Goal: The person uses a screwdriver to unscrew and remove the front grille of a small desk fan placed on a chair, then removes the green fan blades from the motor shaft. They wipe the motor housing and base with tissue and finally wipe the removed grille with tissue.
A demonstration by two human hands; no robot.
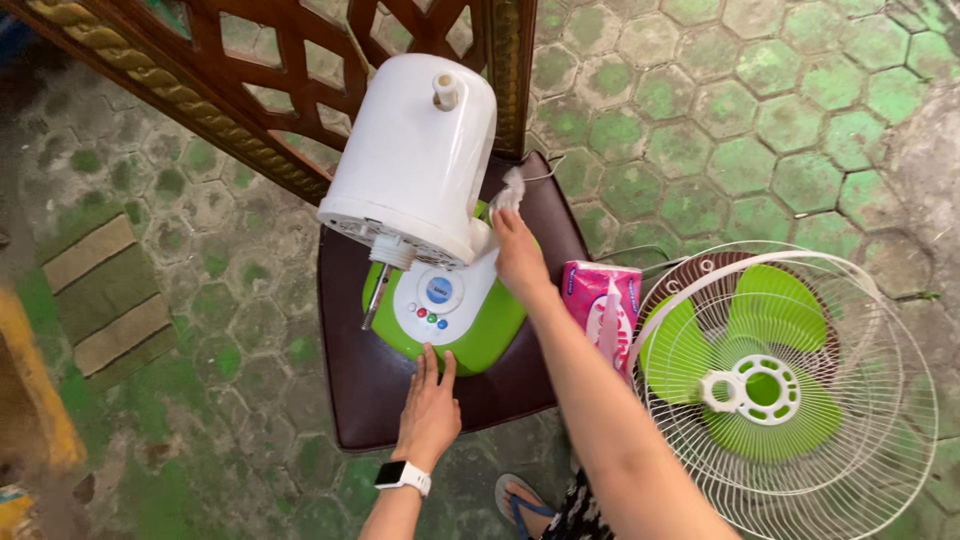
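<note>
Likely light, hollow plastic: left hand point(430, 405) flat on the fan base point(450, 315); right hand point(518, 250) pinches a tissue point(510, 188).

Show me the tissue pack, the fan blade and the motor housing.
tissue pack point(592, 290), head view, on its pink side.
fan blade point(775, 310), head view, on the upper green blade.
motor housing point(415, 150), head view, on its white shell.
</note>
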